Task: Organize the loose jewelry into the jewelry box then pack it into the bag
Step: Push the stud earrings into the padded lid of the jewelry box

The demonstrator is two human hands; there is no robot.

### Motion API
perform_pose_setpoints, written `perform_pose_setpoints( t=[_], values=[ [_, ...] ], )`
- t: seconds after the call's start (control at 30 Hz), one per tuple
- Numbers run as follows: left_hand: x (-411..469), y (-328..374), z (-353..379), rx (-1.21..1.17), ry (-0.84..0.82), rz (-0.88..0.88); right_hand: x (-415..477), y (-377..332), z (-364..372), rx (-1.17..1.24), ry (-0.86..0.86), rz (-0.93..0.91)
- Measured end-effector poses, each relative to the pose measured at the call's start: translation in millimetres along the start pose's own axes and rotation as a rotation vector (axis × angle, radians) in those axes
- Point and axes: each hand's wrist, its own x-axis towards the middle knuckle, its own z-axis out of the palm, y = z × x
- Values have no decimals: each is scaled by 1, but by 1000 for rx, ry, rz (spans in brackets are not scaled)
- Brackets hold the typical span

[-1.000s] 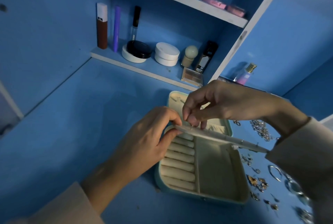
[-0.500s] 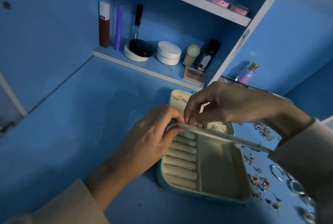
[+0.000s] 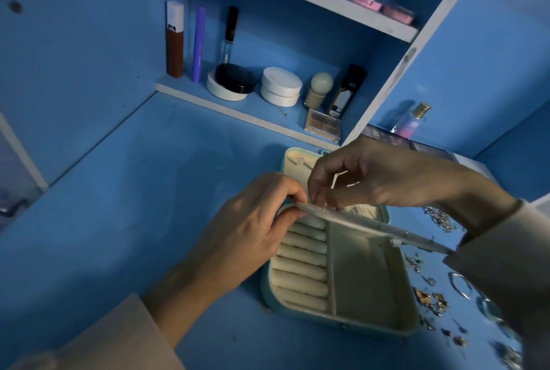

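My jewelry box [image 3: 366,280] lies open on the bench [image 3: 148,191], right of its middle, with the lid [image 3: 293,161] toward the back edge. The ring rolls [image 3: 303,268] fill its left compartment. A panel [image 3: 357,222] crosses above the box; my left hand [image 3: 247,238] pinches its left end and my right hand [image 3: 381,179] pinches it just beside that. The loose jewelry [image 3: 428,301] lies on the bench right of the box, with a chain [image 3: 440,216] behind it. A shelf [image 3: 238,110] runs along the back edge, and a bottle [image 3: 412,119] stands right of it.
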Motion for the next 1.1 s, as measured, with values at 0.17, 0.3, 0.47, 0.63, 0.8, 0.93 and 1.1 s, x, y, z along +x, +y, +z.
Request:
perform_pose_setpoints(
  t=[0.17,0.3,0.47,0.63,0.8,0.93,1.1],
  values=[
    [-1,0,1,10,8,-6,0,1,5,32,5,2],
    [-1,0,1,16,14,-9,-3,5,9,62,44,8],
    [4,-1,3,-12,30,-11,-16,14,7,237,182,-5],
    [7,-1,7,-85,87,-73,-44,35,2,383,394,49],
    [21,0,14,-109,147,-160,-70,66,6,493,648,176],
    [33,-1,18,-181,149,-221,-78,82,17,769,761,162],
    [40,-7,26,-239,140,-321,-88,85,33,824,775,124]
  ],
)
